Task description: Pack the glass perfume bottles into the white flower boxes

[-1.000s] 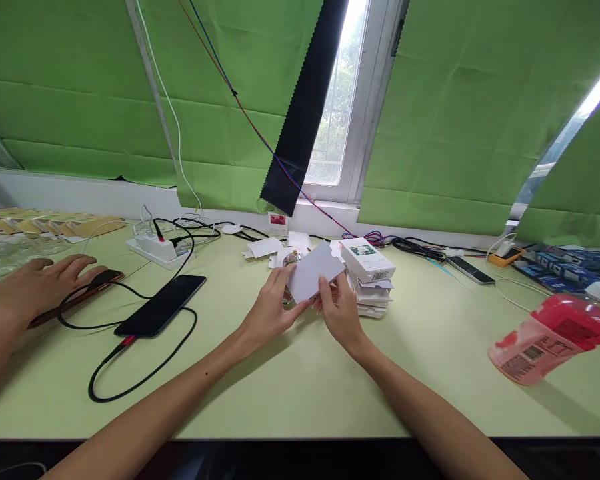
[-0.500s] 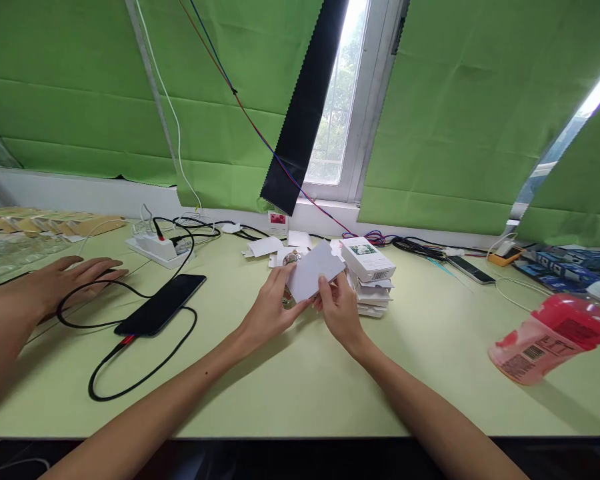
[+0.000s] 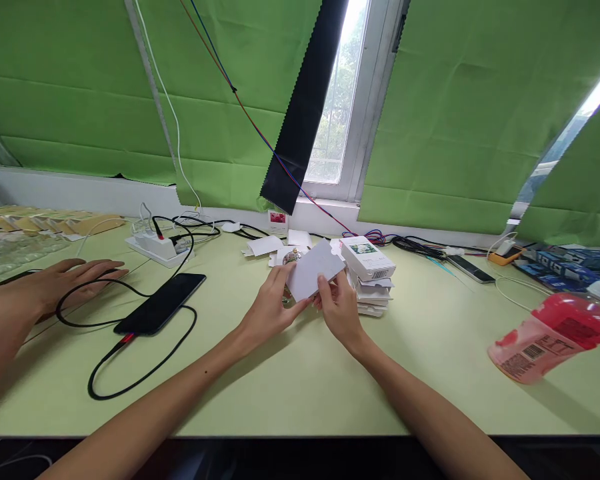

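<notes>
— Right, count first: what's on the desk (image 3: 290, 393)?

— Two hands of the wearer, mid-desk. Left hand (image 3: 270, 308) and right hand (image 3: 337, 308) both pinch one white card (image 3: 314, 270), tilted, held just above the surface. Left thumb and fingers clamp its lower left corner; right fingers close on its lower right edge.

— Anything behind it?

— One stack of flat white boxes (image 3: 371, 295) just right of the card, with one made-up box (image 3: 367, 258) on top. A few loose white flaps (image 3: 263, 247) lie toward the far edge. A small shiny thing peeks behind the card; can't tell what it is.

— Left half?

— One black phone (image 3: 161, 304) on a looping black cable (image 3: 130, 383), one white power strip (image 3: 156, 247) nearer the far edge. A third hand (image 3: 75, 277), a co-worker's, lies flat by the left edge.

— Right half?

— One red bottle (image 3: 550, 337) on its side near the right edge, one more phone (image 3: 469, 269) toward the far edge.

— Open room?

— Near edge is bare from the cable loop across to the bottle.

— Change from a second ago?

— Card and both of the wearer's hands unchanged. The co-worker's hand has slid slightly along the desk; fingers spread.
</notes>
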`<state>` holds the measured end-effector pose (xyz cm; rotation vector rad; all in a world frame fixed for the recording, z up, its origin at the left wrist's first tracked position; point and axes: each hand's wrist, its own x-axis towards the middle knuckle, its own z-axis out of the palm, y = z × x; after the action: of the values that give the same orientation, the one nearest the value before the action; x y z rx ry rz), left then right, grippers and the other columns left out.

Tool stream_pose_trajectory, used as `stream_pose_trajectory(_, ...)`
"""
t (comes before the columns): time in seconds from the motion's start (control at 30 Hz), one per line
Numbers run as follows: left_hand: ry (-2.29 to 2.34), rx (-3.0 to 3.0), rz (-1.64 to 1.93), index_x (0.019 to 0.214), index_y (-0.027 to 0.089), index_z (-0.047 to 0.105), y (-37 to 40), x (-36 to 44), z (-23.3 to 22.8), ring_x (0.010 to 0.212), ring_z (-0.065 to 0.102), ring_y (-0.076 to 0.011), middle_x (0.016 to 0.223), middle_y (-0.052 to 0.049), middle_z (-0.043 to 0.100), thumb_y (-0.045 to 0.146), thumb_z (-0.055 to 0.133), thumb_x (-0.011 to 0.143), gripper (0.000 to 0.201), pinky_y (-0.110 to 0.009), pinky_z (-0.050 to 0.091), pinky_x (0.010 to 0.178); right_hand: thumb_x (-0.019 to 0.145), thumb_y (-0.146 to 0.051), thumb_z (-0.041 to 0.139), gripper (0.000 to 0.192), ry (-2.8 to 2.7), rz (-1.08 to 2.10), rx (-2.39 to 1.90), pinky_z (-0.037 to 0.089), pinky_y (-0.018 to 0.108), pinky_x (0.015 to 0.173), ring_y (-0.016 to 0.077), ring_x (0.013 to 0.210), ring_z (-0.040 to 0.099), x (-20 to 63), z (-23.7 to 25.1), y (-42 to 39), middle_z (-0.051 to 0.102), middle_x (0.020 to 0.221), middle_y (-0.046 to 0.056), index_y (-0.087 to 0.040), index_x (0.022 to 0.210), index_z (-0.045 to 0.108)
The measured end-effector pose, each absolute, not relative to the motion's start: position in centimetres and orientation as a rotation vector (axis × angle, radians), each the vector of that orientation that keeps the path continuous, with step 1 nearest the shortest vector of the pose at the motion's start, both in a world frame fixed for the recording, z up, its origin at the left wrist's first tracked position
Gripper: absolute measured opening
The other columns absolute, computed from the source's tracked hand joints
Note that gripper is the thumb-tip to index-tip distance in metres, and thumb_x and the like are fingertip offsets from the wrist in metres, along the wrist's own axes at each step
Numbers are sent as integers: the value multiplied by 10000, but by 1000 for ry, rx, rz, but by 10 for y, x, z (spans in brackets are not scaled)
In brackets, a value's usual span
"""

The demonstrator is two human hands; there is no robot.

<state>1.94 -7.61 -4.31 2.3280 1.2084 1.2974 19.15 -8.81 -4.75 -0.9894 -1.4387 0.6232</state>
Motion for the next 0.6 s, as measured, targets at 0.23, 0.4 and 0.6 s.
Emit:
stream_pose_trajectory(0.23,1209,2339,1298,1446,245,458,-76,19,-43,1147,642,-270,1385,-130,572,389,729,896,630,-373,655,800,1018,-520,496,287,-1435,637,-997,493,322,577,196,628,611,192,-45,-90,647,709,9,-239,1012,555)
stream_pose_trajectory(0.4,1222,2326,1294,1449,240,459,-77,19,-44,1141,648,-267,1394,-133,571,383,732,894,635,-374,658,802,1016,-517,505,279,-1433,636,-995,489,321,569,196,621,607,192,-45,-90,650,702,7,-242,999,551)
stream_pose_trajectory(0.6,1217,2325,1308,1461,251,459,-77,19,-44,1159,648,-281,1397,-134,570,391,729,892,645,-385,665,803,1016,-514,506,277,-1431,642,-998,495,319,574,195,629,611,192,-44,-91,658,728,12,-241,1017,554)
